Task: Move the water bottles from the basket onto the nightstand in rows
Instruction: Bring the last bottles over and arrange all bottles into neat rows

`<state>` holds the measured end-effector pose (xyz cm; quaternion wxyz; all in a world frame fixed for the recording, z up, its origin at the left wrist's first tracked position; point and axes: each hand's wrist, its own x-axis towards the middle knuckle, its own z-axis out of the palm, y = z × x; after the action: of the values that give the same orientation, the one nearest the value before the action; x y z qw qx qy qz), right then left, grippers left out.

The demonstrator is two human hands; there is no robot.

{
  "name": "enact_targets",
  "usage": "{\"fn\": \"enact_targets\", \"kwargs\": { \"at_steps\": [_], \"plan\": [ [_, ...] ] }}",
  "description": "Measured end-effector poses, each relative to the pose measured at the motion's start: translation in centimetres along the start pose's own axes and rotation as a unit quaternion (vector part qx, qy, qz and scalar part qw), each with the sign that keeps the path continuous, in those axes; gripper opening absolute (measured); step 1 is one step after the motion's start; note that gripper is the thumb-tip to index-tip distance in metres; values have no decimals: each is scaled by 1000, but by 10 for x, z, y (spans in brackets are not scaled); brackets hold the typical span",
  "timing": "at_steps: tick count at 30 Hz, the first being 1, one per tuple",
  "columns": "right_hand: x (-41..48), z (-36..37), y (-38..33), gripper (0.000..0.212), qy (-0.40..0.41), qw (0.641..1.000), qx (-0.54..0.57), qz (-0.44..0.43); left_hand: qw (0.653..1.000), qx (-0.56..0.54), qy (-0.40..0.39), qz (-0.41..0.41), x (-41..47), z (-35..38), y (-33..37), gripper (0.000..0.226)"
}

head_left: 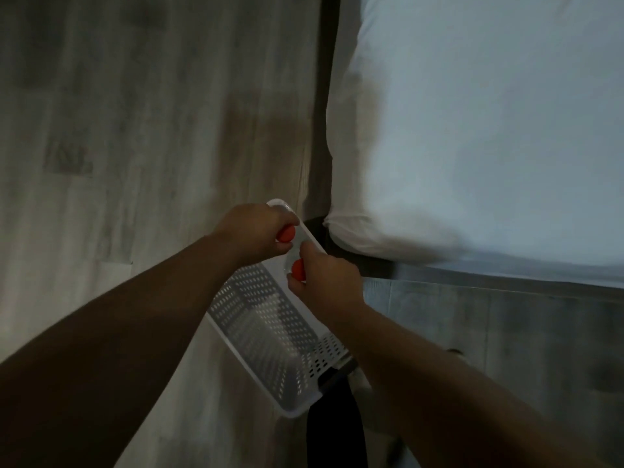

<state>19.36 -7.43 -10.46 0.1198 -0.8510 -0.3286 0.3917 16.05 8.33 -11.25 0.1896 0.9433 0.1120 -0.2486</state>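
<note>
A white perforated plastic basket (266, 332) stands on the floor below me, beside the bed corner. At its far end two clear water bottles with orange caps stand upright. My left hand (253, 231) grips the top of one bottle (287, 235), its fingers curled round the orange cap. My right hand (324, 282) grips the other bottle (297, 270) at its cap in the same way. Both bottles are still inside the basket. The near part of the basket holds nothing visible. The nightstand is out of view.
A bed with a white sheet (472, 130) fills the right side, its dark frame (324, 130) running along the edge. Grey wood-look floor (135, 130) spreads to the left. My dark trouser leg (337, 430) shows just under the basket.
</note>
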Motion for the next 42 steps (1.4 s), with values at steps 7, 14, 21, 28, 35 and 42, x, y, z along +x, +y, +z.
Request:
{"fn": "enact_targets", "kwargs": {
  "at_steps": [7, 14, 21, 28, 35, 42],
  "plan": [
    [-16, -17, -2, 27, 49, 997, 56, -32, 993, -89, 70, -42, -36, -16, -2, 43],
    [-74, -75, -32, 27, 69, 993, 95, -12, 977, -157, 131, -63, -110, -72, 23, 41],
    [-190, -134, -48, 21, 214, 934, 281, 50, 946, -245, 205, -60, -193, -148, 107, 27],
    [-322, -197, -1, 18, 349, 878, 325, 45, 921, -315, 230, -18, -251, -182, 224, 20],
    [-447, -226, 95, 20, 461, 830, 288, 127, 924, -324, 189, 66, -259, -161, 350, 18],
    [-592, -211, 214, 20, 570, 731, 299, 226, 930, -280, 138, 196, -253, -129, 510, 20]
  ]
}}
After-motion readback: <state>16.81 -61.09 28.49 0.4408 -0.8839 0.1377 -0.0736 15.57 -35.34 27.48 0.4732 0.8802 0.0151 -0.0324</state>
